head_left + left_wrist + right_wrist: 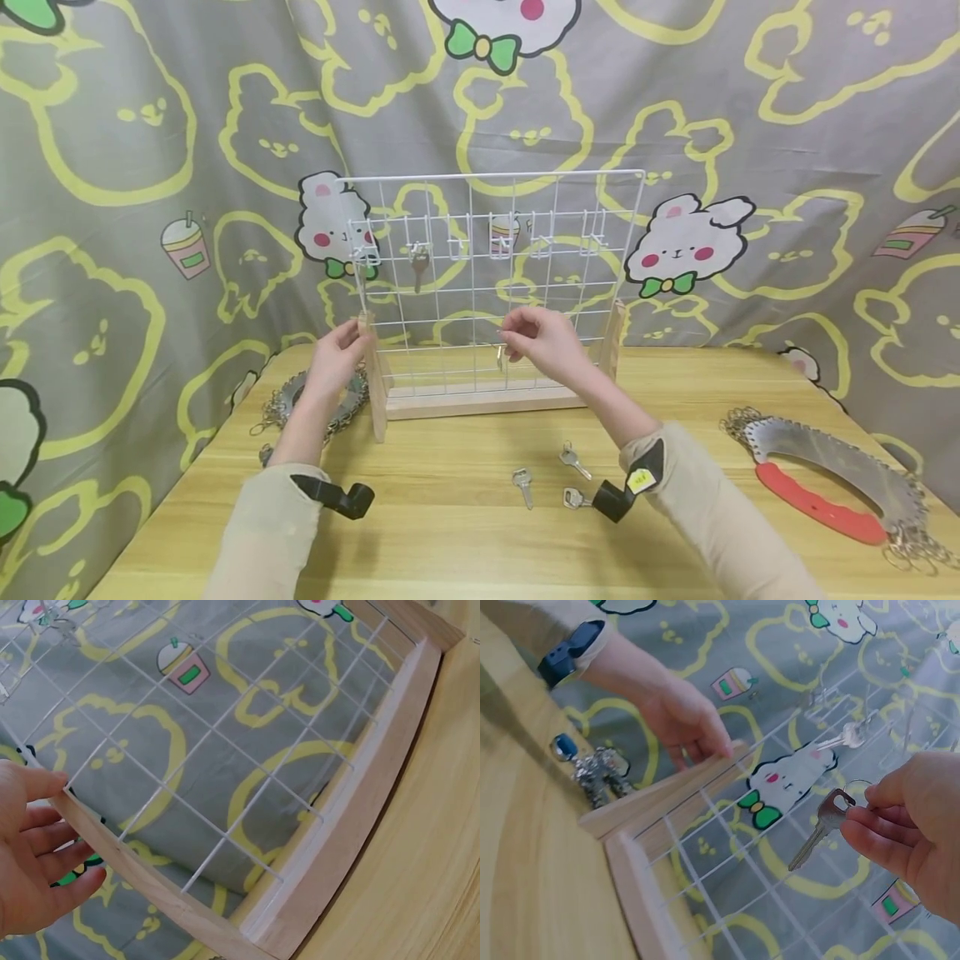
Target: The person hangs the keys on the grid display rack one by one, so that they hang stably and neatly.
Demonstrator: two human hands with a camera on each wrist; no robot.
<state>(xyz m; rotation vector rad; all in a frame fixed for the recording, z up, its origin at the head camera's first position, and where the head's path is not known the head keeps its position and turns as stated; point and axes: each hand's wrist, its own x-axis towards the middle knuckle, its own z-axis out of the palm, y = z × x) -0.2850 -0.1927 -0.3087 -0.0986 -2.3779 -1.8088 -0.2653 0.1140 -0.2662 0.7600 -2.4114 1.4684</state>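
My right hand (546, 340) pinches a small metal ring, and a silver key (819, 825) hangs from it in front of the white wire grid. Thumb and fingertips of my left hand (333, 360) hold the top of the wooden post (124, 862) at the grid rack's left side. The wire grid (491, 177) stands upright in a wooden base (480, 406). White hooks run across its upper part. One key (420, 268) hangs on the second hook from the left. In the right wrist view, the left hand (686, 720) shows at the far post.
Three loose keys lie on the table in front of the rack, one key (523, 486) nearest the middle. To the right sits a curved metal key holder (832, 458) with a red handle (821, 504) and many rings. Another ring-laden metal holder (351, 400) lies behind the left arm.
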